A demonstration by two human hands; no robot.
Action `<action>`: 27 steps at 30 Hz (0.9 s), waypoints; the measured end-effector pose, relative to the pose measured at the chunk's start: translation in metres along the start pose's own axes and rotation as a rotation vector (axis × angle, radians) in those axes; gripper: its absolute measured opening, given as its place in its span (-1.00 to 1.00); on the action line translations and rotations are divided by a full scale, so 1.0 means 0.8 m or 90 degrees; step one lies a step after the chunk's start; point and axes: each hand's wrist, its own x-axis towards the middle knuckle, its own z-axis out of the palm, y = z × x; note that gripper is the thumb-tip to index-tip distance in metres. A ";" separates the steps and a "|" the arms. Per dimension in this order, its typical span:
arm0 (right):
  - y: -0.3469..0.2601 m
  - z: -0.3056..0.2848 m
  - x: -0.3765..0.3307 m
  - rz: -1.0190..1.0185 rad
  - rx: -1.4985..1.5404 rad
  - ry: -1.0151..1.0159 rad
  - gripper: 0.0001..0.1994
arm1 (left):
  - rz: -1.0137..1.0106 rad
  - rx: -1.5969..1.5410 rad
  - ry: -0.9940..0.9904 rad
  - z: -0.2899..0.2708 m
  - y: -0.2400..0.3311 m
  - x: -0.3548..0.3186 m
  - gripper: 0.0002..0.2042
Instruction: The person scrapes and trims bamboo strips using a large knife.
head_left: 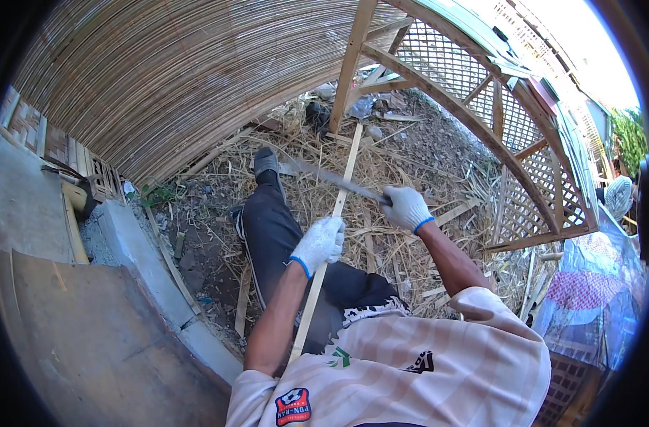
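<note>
My left hand [321, 245], in a white knit glove with a blue cuff, is closed around a long, thin, pale strip of bamboo or wood [310, 302]. The strip slants from my shirt front up and away toward the straw-covered ground. In a matching glove, my right hand [407, 209] grips a machete [367, 192] whose handle is hidden in my fist. Its long metal blade points left and crosses the strip beyond my left hand; motion smears its far end. Whether the edge touches the strip I cannot tell.
Shavings and slats [456, 212] litter the ground around my outstretched leg [271, 217]. A reed wall [196, 78] curves along the far left, above a concrete ledge [143, 260]. At right stand an arched lattice frame [445, 99] and a plastic-wrapped bundle [587, 292].
</note>
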 end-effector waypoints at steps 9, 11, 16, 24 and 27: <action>-0.015 0.024 -0.009 0.049 0.113 0.063 -0.72 | -0.005 0.039 0.024 0.005 0.004 -0.015 -0.78; -0.018 0.040 -0.007 0.135 0.295 0.061 -0.69 | -0.019 0.059 0.042 0.015 0.009 -0.019 -0.78; -0.072 0.043 -0.025 0.335 1.009 -0.018 -0.57 | -0.024 0.000 -0.033 0.011 0.014 -0.035 -0.75; -0.084 0.066 -0.023 0.383 1.234 -0.044 -0.67 | -0.030 0.353 0.028 0.036 0.021 -0.063 -0.60; -0.089 0.071 -0.035 0.348 1.197 -0.043 -0.71 | -0.060 0.540 0.015 0.034 0.003 -0.067 -0.53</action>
